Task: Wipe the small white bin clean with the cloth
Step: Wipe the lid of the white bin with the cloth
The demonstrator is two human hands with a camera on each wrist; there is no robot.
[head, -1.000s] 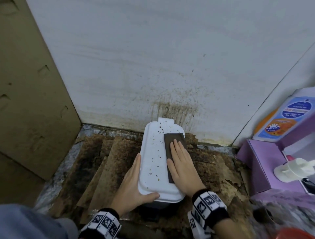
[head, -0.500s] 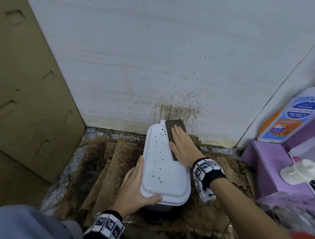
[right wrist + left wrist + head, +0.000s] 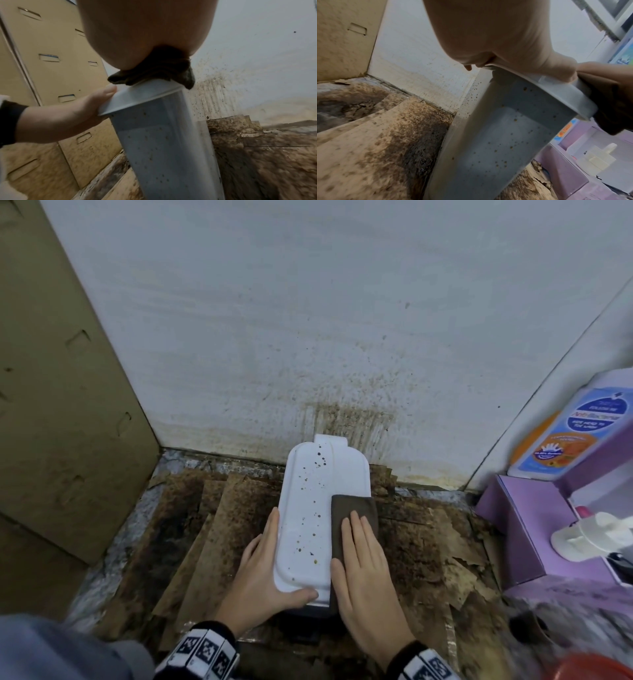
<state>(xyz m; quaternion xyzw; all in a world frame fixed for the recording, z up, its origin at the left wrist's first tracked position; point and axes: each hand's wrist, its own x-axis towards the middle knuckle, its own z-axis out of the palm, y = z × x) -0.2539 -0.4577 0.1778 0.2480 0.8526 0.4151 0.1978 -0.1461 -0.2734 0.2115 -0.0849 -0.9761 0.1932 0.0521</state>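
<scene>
Probably a home utility corner: stained white wall (image 3: pixel 308 320), cardboard-covered floor (image 3: pixel 219 529), antibacterial handwash bottle (image 3: pixel 568 436).

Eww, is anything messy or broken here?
Yes. Brown spots dot the white bin's lid and side. The wall behind it has brown splatter and drip streaks. The cardboard under the bin is stained dark, and torn on the right.

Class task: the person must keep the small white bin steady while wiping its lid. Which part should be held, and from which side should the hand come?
Hold the lid's overhanging rim at the near left corner, coming from the left. The white bin is tall and narrow, its rim gives a lip, and the cloth works the right side. The left hand grips there.
</scene>
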